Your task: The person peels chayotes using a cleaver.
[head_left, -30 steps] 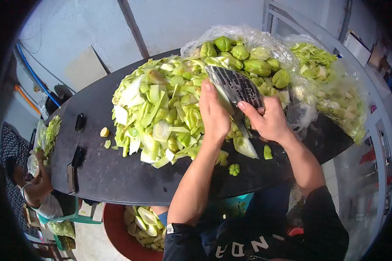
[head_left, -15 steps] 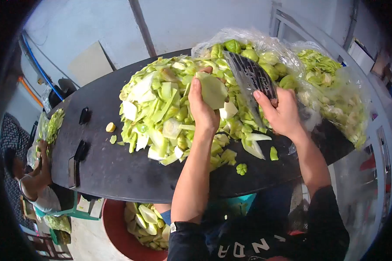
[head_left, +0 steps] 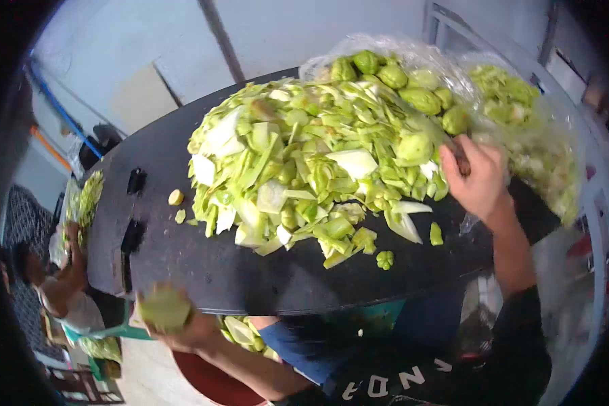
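Note:
My left hand [head_left: 193, 331], smeared by motion, is low beyond the table's near edge, closed around a peeled chayote [head_left: 164, 308]. It is above the red tub [head_left: 213, 382], where pale cut chayote pieces [head_left: 240, 331] show. At the right of the heap my right hand [head_left: 480, 177] is closed on the knife [head_left: 461, 161]; only a dark bit of its handle shows, and the blade cannot be made out. A big heap of green peelings and slices [head_left: 284, 162] covers the middle of the dark table [head_left: 250, 287]. A pale green chayote [head_left: 415, 147] lies beside my right hand.
Whole chayotes [head_left: 394, 76] lie in a clear plastic bag [head_left: 446, 64] at the back. Another bag of green pieces [head_left: 541, 155] stands on the right. Small scraps [head_left: 384, 260] lie near the front edge. At far left a person [head_left: 64, 291] sits handling greens.
My left hand has swung from above the heap down and left past the table edge with the chayote. My right hand has shifted slightly right and lower; the broad blade no longer shows.

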